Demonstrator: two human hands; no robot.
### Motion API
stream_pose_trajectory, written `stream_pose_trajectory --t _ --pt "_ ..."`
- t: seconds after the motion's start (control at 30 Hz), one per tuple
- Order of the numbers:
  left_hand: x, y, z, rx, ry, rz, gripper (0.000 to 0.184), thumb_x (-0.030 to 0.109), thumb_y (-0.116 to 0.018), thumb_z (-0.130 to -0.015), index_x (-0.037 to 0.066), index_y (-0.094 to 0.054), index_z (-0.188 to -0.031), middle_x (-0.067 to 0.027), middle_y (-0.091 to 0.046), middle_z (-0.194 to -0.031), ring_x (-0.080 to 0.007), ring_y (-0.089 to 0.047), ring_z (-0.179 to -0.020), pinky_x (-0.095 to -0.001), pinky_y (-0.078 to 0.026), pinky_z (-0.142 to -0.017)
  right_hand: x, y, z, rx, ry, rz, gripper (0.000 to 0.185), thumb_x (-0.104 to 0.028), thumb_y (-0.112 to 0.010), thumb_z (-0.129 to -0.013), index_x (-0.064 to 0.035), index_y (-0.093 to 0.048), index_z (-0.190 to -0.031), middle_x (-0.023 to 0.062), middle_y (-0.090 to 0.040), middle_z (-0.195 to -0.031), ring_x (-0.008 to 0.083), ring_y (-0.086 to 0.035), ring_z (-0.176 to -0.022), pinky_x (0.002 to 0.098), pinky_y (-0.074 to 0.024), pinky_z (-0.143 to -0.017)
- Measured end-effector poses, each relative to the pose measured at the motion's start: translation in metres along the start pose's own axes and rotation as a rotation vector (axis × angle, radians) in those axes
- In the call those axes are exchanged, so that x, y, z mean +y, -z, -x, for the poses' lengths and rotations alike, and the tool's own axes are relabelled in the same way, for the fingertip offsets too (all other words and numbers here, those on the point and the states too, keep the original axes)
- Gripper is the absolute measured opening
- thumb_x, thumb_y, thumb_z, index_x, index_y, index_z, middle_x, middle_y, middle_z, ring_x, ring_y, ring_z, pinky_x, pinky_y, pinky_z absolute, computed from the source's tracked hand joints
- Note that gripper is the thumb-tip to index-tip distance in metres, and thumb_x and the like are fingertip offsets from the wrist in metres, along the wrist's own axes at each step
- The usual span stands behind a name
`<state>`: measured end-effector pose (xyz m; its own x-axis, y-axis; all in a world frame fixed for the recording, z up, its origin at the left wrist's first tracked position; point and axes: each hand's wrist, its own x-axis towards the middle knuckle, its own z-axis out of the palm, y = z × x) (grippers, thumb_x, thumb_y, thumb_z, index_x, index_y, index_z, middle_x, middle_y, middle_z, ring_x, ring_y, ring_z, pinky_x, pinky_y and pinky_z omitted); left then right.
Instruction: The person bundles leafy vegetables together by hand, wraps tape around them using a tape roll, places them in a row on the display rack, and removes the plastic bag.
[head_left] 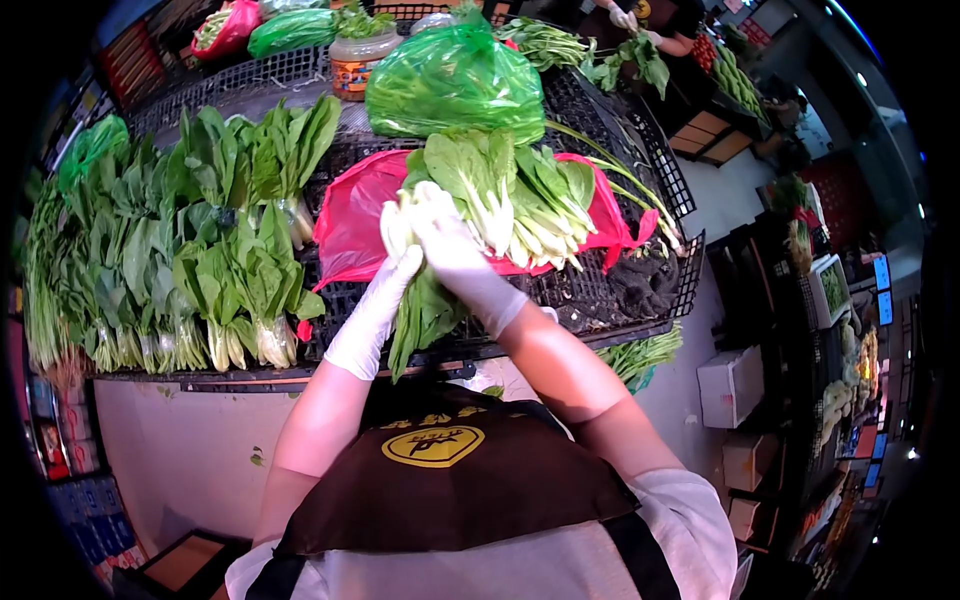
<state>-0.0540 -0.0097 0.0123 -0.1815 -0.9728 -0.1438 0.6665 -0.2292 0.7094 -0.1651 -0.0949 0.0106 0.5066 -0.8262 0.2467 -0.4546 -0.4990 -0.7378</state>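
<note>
My left hand (401,262), in a white glove, is closed around leafy greens (425,312) whose leaves hang down toward me. Over the pale stems, my right hand (445,243), gloved too, wraps the same bunch from the other side. Both hands are together at the front of a pink plastic bag (352,215) spread on the black crate surface. More loose greens (475,180) with white stems lie on the bag, just beyond and right of my hands. The finger details are partly hidden by glare.
Bundled greens (240,275) stand in rows at the left. Behind the pink bag are a green bag of vegetables (455,85) and a jar (355,65). A dark cloth (645,285) lies at the right edge. Another person's gloved hands (625,18) hold greens at the top right.
</note>
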Motion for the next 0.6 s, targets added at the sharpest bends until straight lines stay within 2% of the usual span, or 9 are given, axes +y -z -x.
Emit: stream_pose_trajectory --t 0.03,0.13,0.2,0.27,0.3,0.37,0.43,0.57,0.6 --pt "-0.003 0.001 -0.003 0.036 0.003 -0.003 0.080 0.046 -0.064 -0.087 0.004 -0.027 -0.144 -0.0130 -0.048 -0.134 -0.0236 -0.051 -0.118 -0.0371 -0.043 -0.099 0.007 -0.005 0.006 0.035 0.289 0.242 0.045 -0.024 -0.037 -0.098 -0.0078 -0.041 -0.140 0.0267 -0.030 -0.146 0.0388 -0.026 -0.138 0.0414 -0.0193 -0.114" --pt "-0.007 -0.002 -0.003 0.151 0.011 0.028 0.068 0.039 -0.069 -0.085 0.005 -0.040 -0.136 -0.0104 -0.056 -0.123 -0.0212 -0.057 -0.108 -0.0346 -0.046 -0.093 -0.048 0.012 -0.002 -0.081 -0.500 -0.764 0.054 -0.039 -0.037 -0.100 -0.0067 -0.035 -0.143 0.0146 -0.031 -0.149 0.0231 -0.025 -0.140 0.0349 -0.0181 -0.114" --pt "-0.013 0.008 -0.004 0.246 -0.015 -0.060 0.058 0.033 -0.070 -0.085 0.005 -0.048 -0.131 -0.0083 -0.059 -0.116 -0.0190 -0.059 -0.103 -0.0322 -0.047 -0.089 -0.004 -0.025 -0.003 -0.117 -0.450 -1.029 0.077 -0.055 -0.038 -0.096 0.0038 -0.026 -0.144 0.0146 -0.032 -0.149 0.0204 -0.029 -0.138 0.0318 -0.0197 -0.114" --pt "-0.011 0.019 -0.001 0.308 0.018 -0.096 0.045 0.031 -0.070 -0.084 0.006 -0.055 -0.118 -0.0074 -0.062 -0.107 -0.0204 -0.062 -0.094 -0.0335 -0.050 -0.083 0.020 -0.015 -0.003 -0.379 -0.146 -0.963 0.071 -0.050 -0.038 -0.098 0.0044 -0.029 -0.142 0.0141 -0.036 -0.147 0.0208 -0.033 -0.136 0.0325 -0.0219 -0.113" --pt "-0.009 0.024 0.000 0.341 0.034 -0.113 0.039 0.030 -0.070 -0.084 0.006 -0.059 -0.112 -0.0070 -0.063 -0.102 -0.0211 -0.063 -0.089 -0.0341 -0.051 -0.080 0.007 0.009 -0.005 -0.469 -0.302 -1.182 0.058 -0.042 -0.042 -0.099 0.0006 -0.038 -0.139 0.0140 -0.039 -0.145 0.0216 -0.035 -0.134 0.0334 -0.0250 -0.112" --pt "0.004 0.025 0.008 0.413 -0.026 -0.160 0.029 0.026 -0.069 -0.083 0.004 -0.063 -0.101 -0.0059 -0.065 -0.093 -0.0200 -0.064 -0.085 -0.0321 -0.050 -0.079 -0.025 0.067 -0.001 -0.123 -0.324 -0.341 0.049 -0.034 -0.059 -0.091 -0.0013 -0.053 -0.128 0.0179 -0.049 -0.135 0.0234 -0.044 -0.127 0.0334 -0.0347 -0.106" --pt "0.018 0.031 0.019 0.441 -0.131 -0.228 0.028 0.023 -0.068 -0.084 0.000 -0.062 -0.100 -0.0070 -0.065 -0.091 -0.0201 -0.064 -0.085 -0.0323 -0.050 -0.082 0.038 0.071 0.002 0.308 -0.222 0.062 0.048 -0.029 -0.064 -0.087 0.0022 -0.055 -0.122 0.0167 -0.063 -0.114 0.0245 -0.061 -0.104 0.0335 -0.0470 -0.092" --pt "0.028 0.044 0.033 0.464 -0.185 -0.080 0.016 0.017 -0.065 -0.086 0.004 -0.058 -0.093 -0.0043 -0.062 -0.081 -0.0154 -0.061 -0.076 -0.0286 -0.050 -0.075 0.047 0.067 0.018 0.016 -0.285 0.304 0.044 -0.030 -0.067 -0.081 0.0012 -0.061 -0.111 0.0190 -0.064 -0.101 0.0284 -0.064 -0.088 0.0358 -0.0493 -0.084" --pt "0.032 0.035 0.037 0.483 -0.149 -0.041 0.015 0.017 -0.065 -0.086 0.006 -0.057 -0.092 -0.0035 -0.061 -0.078 -0.0146 -0.060 -0.073 -0.0281 -0.049 -0.071 0.041 0.056 0.017 -0.093 -0.355 0.325 0.046 -0.037 -0.069 -0.078 -0.0016 -0.063 -0.108 0.0173 -0.065 -0.098 0.0330 -0.061 -0.099 0.0377 -0.0501 -0.084"
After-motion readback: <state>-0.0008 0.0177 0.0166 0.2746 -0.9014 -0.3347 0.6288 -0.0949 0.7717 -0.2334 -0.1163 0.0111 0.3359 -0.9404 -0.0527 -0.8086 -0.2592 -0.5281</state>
